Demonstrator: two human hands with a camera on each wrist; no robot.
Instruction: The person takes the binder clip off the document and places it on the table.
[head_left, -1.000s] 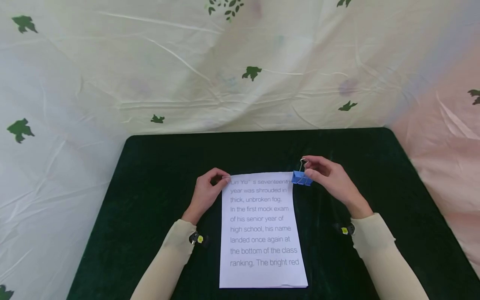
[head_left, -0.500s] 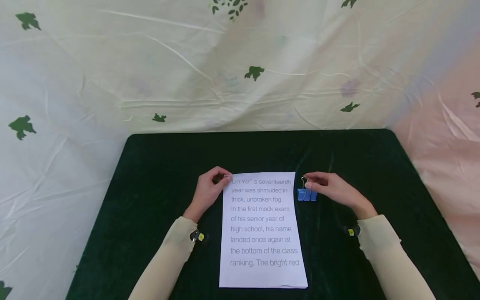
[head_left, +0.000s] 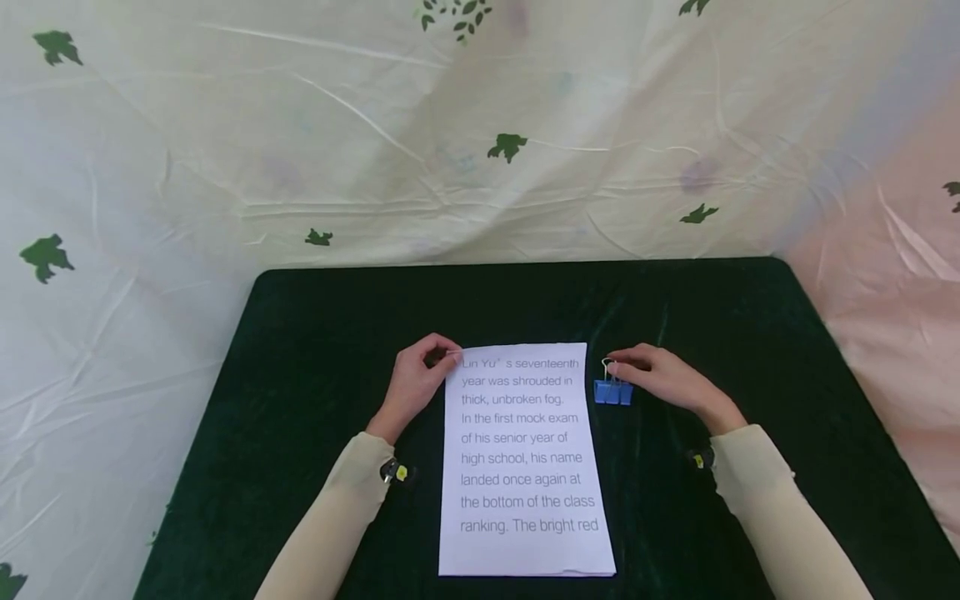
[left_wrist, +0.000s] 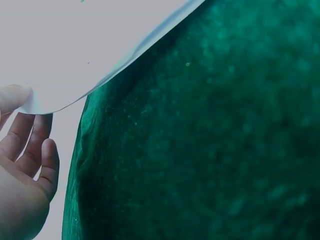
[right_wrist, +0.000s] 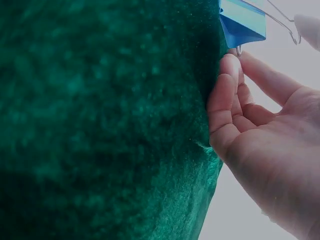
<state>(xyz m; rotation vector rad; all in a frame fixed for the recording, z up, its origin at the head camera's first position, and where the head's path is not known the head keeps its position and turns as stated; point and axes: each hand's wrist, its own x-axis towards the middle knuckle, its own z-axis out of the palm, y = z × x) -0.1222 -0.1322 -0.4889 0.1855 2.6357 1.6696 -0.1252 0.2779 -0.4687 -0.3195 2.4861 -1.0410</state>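
A white printed sheet of paper (head_left: 525,467) lies on the dark green table (head_left: 315,350). My left hand (head_left: 444,356) pinches its top left corner and lifts it slightly; the left wrist view shows the raised paper edge (left_wrist: 100,60) above my fingers (left_wrist: 35,150). A blue binder clip (head_left: 612,392) stands on the cloth just right of the sheet's top right corner. My right hand (head_left: 617,365) pinches its wire handle, and the clip (right_wrist: 241,25) shows above my curled fingers (right_wrist: 230,85) in the right wrist view.
A cream cloth with green leaf prints (head_left: 480,150) hangs behind and to the left of the table. A pinkish cloth (head_left: 885,250) lies at the right. The table's far edge (head_left: 517,265) runs under the backdrop.
My right hand carried the blue clip from the sheet's top right corner down onto the table beside the paper. My left hand kept its pinch on the corner.
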